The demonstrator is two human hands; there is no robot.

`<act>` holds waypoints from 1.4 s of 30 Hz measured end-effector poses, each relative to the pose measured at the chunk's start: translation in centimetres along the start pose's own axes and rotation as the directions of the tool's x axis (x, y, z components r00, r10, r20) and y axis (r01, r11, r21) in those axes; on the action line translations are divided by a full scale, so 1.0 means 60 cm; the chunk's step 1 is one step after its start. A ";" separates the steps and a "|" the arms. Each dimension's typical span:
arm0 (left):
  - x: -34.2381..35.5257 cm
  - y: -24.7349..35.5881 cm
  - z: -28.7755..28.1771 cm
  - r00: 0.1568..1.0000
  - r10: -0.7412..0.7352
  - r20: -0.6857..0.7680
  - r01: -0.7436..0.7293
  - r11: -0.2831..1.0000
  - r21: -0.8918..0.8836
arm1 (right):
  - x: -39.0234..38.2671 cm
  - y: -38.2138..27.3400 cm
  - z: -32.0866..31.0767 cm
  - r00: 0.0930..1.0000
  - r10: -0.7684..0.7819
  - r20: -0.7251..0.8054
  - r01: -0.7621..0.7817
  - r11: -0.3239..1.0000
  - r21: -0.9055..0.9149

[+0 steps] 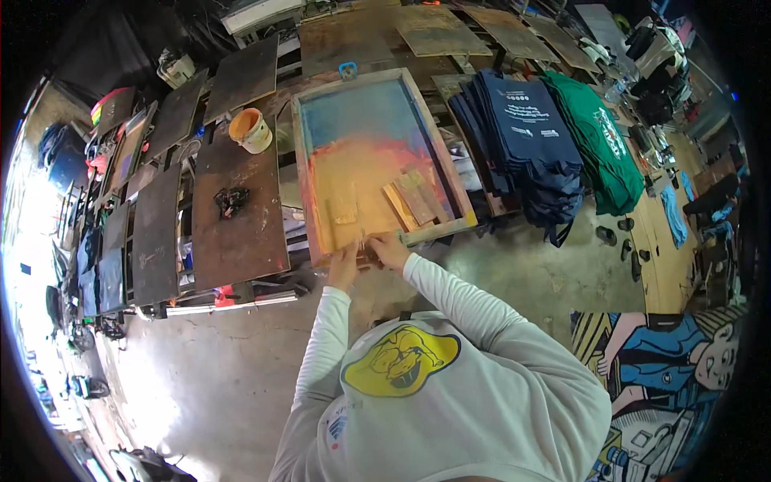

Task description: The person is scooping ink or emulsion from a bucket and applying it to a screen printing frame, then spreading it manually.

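Note:
A wooden-framed screen [369, 120] lies on the bench, its mesh stained blue at the far part and red and orange nearer. A few flat wooden pieces [414, 198] rest on its lower right part. At the screen's near edge, my left hand [345, 262] and my right hand [389, 251] are close together with curled fingers, gripping something small that I cannot make out. A blue clamp [348, 70] stands at the screen's far edge.
An orange-stained bucket [250, 132] and a dark crumpled lump [230, 205] sit on dark boards [238, 257] to the left. Stacks of navy bags [526, 128] and green fabric items [606, 173] lie to the right. Several more boards line the back. A painted cartoon panel [658, 353] is at lower right.

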State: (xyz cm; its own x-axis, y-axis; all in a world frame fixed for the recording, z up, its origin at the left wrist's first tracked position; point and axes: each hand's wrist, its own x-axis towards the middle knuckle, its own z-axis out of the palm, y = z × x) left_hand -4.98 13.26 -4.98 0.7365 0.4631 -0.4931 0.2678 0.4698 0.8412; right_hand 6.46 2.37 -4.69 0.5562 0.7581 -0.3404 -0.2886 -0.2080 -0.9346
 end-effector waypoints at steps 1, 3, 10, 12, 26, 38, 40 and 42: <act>0.008 -0.001 0.005 1.000 0.003 -0.021 -0.002 1.000 0.019 | 0.005 -0.003 -0.002 0.990 0.139 0.024 -0.140 0.988 0.062; 0.023 -0.008 0.010 0.991 0.115 -0.073 -0.108 0.991 0.082 | 0.016 -0.008 -0.004 0.956 0.286 0.066 -0.292 0.949 0.117; 0.041 0.001 0.043 0.973 0.127 -0.192 -0.179 0.941 -0.287 | 0.008 -0.049 -0.059 0.924 0.199 0.328 -0.103 0.952 -0.288; 0.044 0.026 0.038 0.977 -0.053 -0.205 0.026 0.991 -0.133 | -0.001 -0.063 -0.100 0.918 0.048 0.393 0.067 0.960 -0.273; 0.027 -0.047 0.057 0.894 0.246 -0.374 -0.019 0.855 0.518 | 0.050 -0.028 -0.390 0.976 -0.195 0.100 0.197 0.574 -0.795; 0.045 -0.048 -0.005 0.953 -0.041 -0.301 0.125 0.956 0.264 | 0.028 -0.025 -0.340 0.973 -0.229 -0.029 0.062 0.381 -0.922; 0.050 -0.040 -0.016 0.958 -0.173 -0.227 0.175 0.985 -0.015 | 0.028 -0.028 -0.327 0.966 -0.255 -0.051 0.043 0.349 -0.936; 0.052 -0.020 -0.028 0.975 -0.137 -0.175 0.135 0.991 -0.026 | 0.033 -0.033 -0.314 0.963 -0.240 -0.120 -0.028 0.355 -0.934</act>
State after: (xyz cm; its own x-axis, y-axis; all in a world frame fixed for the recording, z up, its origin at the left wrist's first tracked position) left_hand -4.04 15.39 -7.89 0.5727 0.5184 -0.6350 0.3487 0.5470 0.7610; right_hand 22.80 -7.38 -5.47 0.6985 0.7061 -0.1163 0.6103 -0.6727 -0.4185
